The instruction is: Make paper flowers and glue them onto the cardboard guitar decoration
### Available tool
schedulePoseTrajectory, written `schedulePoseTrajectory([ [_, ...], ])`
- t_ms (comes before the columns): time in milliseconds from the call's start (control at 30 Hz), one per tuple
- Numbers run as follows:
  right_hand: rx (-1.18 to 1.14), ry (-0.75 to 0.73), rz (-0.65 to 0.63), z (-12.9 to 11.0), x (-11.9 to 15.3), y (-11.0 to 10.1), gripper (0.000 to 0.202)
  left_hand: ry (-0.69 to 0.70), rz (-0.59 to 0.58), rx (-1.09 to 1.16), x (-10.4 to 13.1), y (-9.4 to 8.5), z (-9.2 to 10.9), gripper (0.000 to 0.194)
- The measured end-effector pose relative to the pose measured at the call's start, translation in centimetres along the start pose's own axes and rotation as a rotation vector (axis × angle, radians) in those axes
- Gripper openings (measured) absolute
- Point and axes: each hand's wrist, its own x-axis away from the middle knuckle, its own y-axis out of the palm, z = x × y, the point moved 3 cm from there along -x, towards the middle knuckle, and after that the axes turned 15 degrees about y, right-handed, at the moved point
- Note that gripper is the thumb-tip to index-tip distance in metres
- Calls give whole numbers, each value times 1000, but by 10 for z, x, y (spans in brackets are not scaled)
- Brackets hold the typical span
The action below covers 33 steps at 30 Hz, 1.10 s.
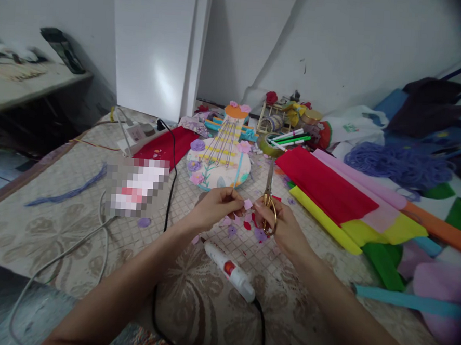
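Note:
Near the middle of the table, my left hand (217,207) is closed in a pinch, with a small pink paper piece (248,204) at its fingertips. A pair of gold-handled scissors (268,188) is in my right hand (285,225), its blades pointing away from me. Beneath and between both hands lie loose pink, purple and red paper petals (232,232). Closer to me rests a white glue gun (230,271) with a red-orange patch and a black cord. Just beyond my hands sits a guitar-shaped craft piece (219,164) decorated with paper flowers and strings.
Rolled coloured paper (327,183) covers the right side, near a purple yarn bundle (395,164). Markers (291,140) stand beyond the scissors. At left lie a blurred-out object (138,187), a purple yarn strand (69,188), a power strip (135,135) and loose cables.

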Motion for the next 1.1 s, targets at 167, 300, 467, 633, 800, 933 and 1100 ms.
schedulePoseTrajectory([
  [167, 153, -47, -56, 9, 21, -6, 41, 4, 54, 81, 1, -5, 5, 10],
  [300, 372, -21, -98, 22, 40, -9, 43, 7, 70, 155, 1, -7, 10, 12],
  [467, 549, -14, -55, 32, 47, -6, 41, -15, 66, 193, 1, -7, 9, 12],
  [633, 583, -14, 10, 29, 43, -5, 35, -25, 58, 203, 1, -7, 5, 12],
  [800, 574, 24, 2, 26, 40, -4, 33, -44, 58, 204, 2, -6, 5, 13],
  [933, 594, 39, 3, 25, 40, -4, 34, -38, 52, 204, 1, -6, 6, 13],
  [1100, 634, 23, 25, 25, 39, -5, 36, -31, 46, 215, 1, -7, 4, 12],
])
